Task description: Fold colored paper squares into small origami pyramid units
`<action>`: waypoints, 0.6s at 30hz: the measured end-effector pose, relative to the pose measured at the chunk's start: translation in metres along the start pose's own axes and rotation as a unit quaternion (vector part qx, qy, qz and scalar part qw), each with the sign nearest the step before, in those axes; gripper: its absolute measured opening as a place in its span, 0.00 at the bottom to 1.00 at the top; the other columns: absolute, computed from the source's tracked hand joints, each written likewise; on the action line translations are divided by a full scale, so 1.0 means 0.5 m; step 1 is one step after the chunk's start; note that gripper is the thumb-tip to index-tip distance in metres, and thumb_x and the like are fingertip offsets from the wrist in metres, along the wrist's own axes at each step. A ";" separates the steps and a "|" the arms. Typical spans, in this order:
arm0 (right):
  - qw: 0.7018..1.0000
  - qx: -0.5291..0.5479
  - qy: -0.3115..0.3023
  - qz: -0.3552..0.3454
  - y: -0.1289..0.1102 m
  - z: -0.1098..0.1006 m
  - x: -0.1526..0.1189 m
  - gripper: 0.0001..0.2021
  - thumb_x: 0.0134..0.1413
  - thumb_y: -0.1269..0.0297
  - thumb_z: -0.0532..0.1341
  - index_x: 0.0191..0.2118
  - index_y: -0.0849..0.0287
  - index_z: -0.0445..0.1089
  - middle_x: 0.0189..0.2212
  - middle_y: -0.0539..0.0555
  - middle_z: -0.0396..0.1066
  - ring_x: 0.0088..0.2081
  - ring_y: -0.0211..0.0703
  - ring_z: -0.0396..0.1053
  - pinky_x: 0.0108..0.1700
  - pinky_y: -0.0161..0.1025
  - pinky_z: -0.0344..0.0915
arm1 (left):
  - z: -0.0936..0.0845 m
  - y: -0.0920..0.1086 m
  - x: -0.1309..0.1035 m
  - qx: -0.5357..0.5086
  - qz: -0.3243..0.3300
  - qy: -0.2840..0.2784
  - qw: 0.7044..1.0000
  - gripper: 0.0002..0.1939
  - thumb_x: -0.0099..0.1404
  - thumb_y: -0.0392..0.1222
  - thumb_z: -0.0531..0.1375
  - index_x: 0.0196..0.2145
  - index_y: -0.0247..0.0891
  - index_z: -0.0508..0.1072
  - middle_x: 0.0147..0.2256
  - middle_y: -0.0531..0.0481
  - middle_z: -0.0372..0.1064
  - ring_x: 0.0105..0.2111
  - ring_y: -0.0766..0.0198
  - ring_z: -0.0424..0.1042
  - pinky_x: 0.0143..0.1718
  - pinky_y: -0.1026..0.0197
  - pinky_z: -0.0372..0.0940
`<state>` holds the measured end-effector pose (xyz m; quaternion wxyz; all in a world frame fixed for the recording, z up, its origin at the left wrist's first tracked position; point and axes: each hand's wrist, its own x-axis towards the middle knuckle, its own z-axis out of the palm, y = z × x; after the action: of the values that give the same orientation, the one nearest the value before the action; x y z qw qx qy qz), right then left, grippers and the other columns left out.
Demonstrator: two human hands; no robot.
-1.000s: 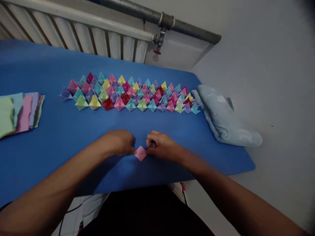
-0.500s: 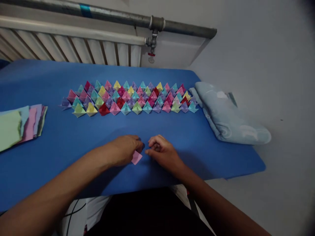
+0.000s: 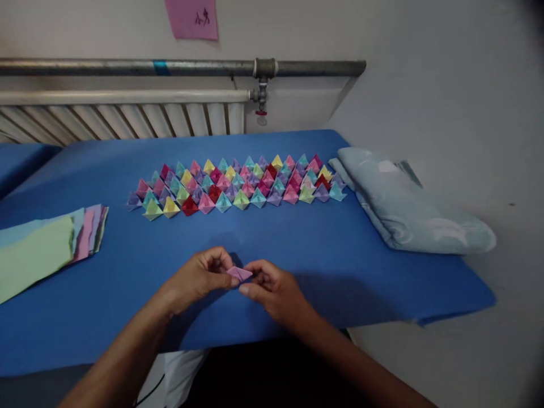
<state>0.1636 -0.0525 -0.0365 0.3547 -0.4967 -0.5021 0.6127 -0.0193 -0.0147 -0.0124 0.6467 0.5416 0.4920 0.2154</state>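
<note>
A small pink piece of folded paper [image 3: 239, 274], pointed at its right end, is held just above the blue table. My left hand [image 3: 204, 276] pinches its left side between thumb and fingers. At the right tip, the curled fingers and thumb of my right hand [image 3: 274, 292] close about the paper; their exact contact is partly hidden. Beyond both hands stand several rows of small folded paper boats [image 3: 241, 199] in pink, yellow, green, blue, purple and red.
A stack of torn-edged coloured paper [image 3: 38, 249] lies at the left on the blue table [image 3: 140, 258]. A folded light-blue blanket [image 3: 408, 209] rests at the right end. Behind the table are a white radiator [image 3: 148, 120] and a metal pipe [image 3: 204, 68].
The pink paper has come up off the table and turned, now showing a pointed folded shape. My right hand has closed in on its right tip. The view has tilted upward.
</note>
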 end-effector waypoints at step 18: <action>0.756 -0.588 0.019 -0.287 0.009 0.001 0.013 0.13 0.64 0.70 0.50 0.39 0.61 0.72 0.34 0.58 0.72 0.36 0.44 0.66 0.39 0.39 0.62 | 0.037 -0.086 -0.027 0.490 0.380 0.207 0.756 0.10 0.69 0.34 0.51 0.37 0.35 0.73 0.38 0.44 0.72 0.38 0.58 0.68 0.40 0.55 0.65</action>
<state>0.1617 -0.0478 -0.0424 0.1614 -0.4517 -0.8757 0.0561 -0.0199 -0.0486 -0.0476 0.0399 0.8693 0.4057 0.2795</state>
